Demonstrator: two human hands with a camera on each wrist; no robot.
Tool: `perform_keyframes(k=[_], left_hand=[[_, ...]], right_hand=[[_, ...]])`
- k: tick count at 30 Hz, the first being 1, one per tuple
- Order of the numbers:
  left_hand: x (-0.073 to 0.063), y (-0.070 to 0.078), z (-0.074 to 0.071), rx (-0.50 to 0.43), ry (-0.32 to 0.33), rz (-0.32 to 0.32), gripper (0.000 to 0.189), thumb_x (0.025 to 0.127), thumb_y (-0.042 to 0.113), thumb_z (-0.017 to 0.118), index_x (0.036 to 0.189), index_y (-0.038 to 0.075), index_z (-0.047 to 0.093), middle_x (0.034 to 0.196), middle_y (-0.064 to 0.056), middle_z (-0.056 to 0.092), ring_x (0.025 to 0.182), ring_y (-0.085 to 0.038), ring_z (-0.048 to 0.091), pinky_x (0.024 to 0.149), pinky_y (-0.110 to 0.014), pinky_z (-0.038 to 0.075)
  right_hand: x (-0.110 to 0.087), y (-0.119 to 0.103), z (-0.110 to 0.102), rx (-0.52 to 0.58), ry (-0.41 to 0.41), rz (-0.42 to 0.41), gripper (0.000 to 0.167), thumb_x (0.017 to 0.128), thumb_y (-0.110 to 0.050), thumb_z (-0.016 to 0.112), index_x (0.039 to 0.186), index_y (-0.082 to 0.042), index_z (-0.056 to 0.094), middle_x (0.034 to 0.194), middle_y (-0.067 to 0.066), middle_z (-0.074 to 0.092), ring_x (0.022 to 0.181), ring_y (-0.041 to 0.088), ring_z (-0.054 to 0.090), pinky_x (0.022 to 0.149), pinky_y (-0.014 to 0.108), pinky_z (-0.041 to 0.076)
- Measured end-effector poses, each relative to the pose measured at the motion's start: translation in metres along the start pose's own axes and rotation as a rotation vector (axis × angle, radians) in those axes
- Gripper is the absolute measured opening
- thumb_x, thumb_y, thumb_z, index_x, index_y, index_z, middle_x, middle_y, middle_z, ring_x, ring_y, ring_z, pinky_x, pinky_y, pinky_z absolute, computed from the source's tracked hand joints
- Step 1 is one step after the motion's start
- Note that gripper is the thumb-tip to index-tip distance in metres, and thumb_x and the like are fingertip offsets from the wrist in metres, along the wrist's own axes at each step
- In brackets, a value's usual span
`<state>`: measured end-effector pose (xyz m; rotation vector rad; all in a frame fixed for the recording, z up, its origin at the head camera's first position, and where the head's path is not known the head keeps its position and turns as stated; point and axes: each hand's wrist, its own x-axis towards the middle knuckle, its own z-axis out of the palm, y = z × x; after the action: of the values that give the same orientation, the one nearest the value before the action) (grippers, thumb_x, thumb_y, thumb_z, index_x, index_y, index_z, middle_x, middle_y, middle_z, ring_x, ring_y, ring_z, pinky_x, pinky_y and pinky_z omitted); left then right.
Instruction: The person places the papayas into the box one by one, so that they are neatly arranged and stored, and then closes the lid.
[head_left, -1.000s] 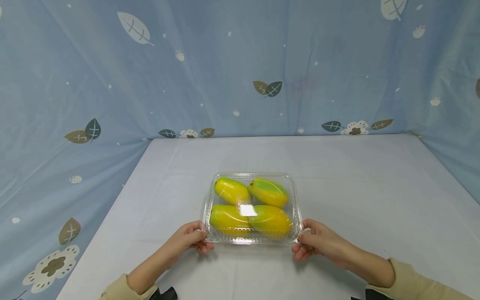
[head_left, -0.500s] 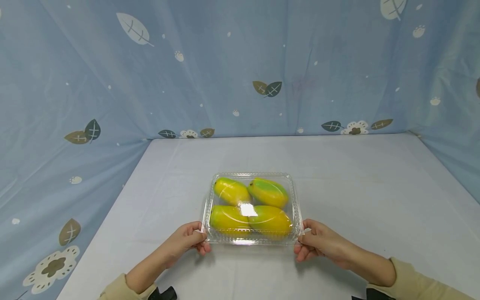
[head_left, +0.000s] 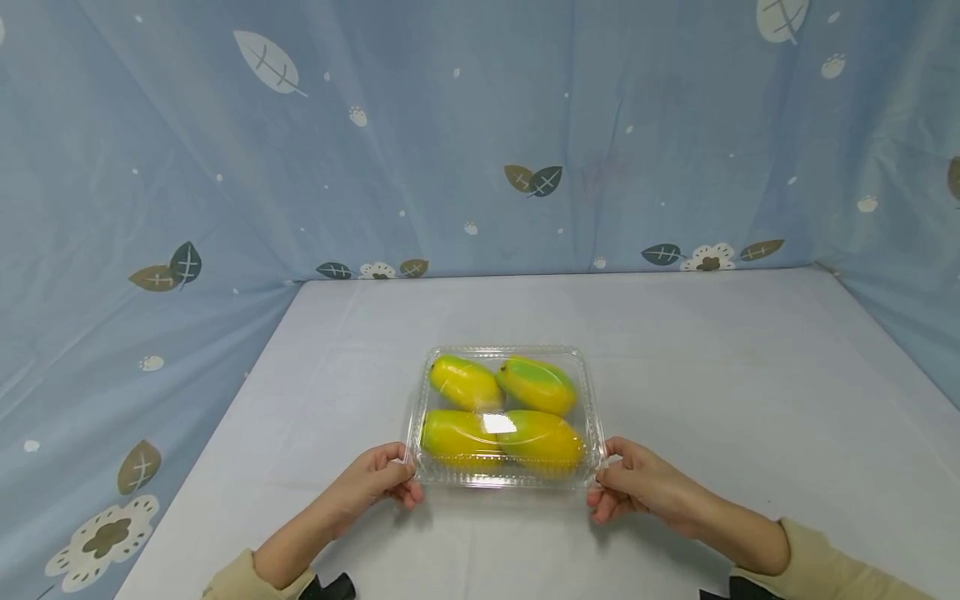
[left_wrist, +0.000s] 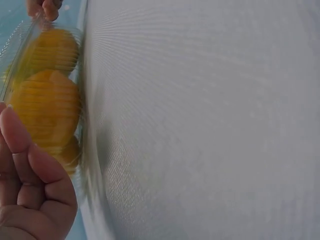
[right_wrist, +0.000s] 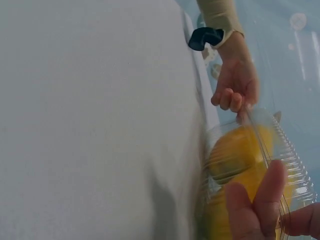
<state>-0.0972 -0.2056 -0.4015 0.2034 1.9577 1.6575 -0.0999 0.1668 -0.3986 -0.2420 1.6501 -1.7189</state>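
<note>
A clear plastic clamshell box (head_left: 504, 479), its lid down, holds several yellow-green mangoes (head_left: 540, 439) in two rows. At the near left corner my left hand (head_left: 381, 475) pinches the rim between thumb and fingers. My right hand (head_left: 637, 483) grips the near right corner the same way. In the left wrist view the mangoes (left_wrist: 47, 110) show through the ribbed side wall, beside the left hand's fingers (left_wrist: 17, 132). From the right wrist, the right hand's fingers (right_wrist: 270, 192) are on the rim, and the left hand (right_wrist: 237, 87) holds the far end.
The box is at the middle front of a table with a white cloth (head_left: 712, 375). Blue curtains (head_left: 450, 125) with leaf and flower prints hang behind and at both sides. Dark wrist devices (head_left: 330, 587) sit at the sleeve cuffs.
</note>
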Motion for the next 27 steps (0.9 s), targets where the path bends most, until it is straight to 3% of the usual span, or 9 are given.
perform_keyframes(k=[5,11,18,27], left_hand=[[0.005,-0.001,0.001,-0.004,0.063,-0.022,0.021,0.091,0.015,0.051,0.101,-0.003,0.045,0.075,0.001,0.065,0.067,-0.010,0.061,0.068,-0.026,0.050],[0.012,0.007,0.003,0.038,0.154,0.004,0.056,0.088,0.014,0.058,0.131,-0.007,0.029,0.079,0.000,0.063,0.068,-0.009,0.060,0.071,-0.024,0.049],[0.021,0.009,0.004,0.091,0.177,0.069,0.068,0.088,0.012,0.059,0.144,0.002,0.020,0.086,-0.014,0.065,0.071,-0.013,0.063,0.071,-0.027,0.051],[0.029,0.008,-0.001,0.105,0.170,0.099,0.068,0.088,0.015,0.061,0.143,0.001,0.024,0.086,-0.016,0.065,0.070,-0.013,0.062,0.070,-0.027,0.051]], right_hand=[[-0.001,-0.003,-0.004,-0.067,0.107,-0.013,0.049,0.092,-0.011,0.048,0.126,0.010,0.019,0.082,0.007,0.065,0.068,0.019,0.065,0.072,0.034,0.053],[-0.001,-0.006,-0.009,-0.247,0.223,-0.094,0.074,0.090,-0.012,0.055,0.141,0.005,0.005,0.083,0.012,0.062,0.066,0.021,0.062,0.068,0.031,0.053],[-0.003,-0.007,-0.013,-0.526,0.309,-0.198,0.066,0.091,-0.015,0.056,0.140,0.006,0.016,0.076,0.011,0.059,0.056,0.014,0.055,0.062,0.025,0.049],[0.000,-0.008,-0.018,-0.600,0.336,-0.211,0.063,0.090,-0.014,0.056,0.138,0.007,0.022,0.073,0.007,0.058,0.054,0.011,0.053,0.058,0.024,0.047]])
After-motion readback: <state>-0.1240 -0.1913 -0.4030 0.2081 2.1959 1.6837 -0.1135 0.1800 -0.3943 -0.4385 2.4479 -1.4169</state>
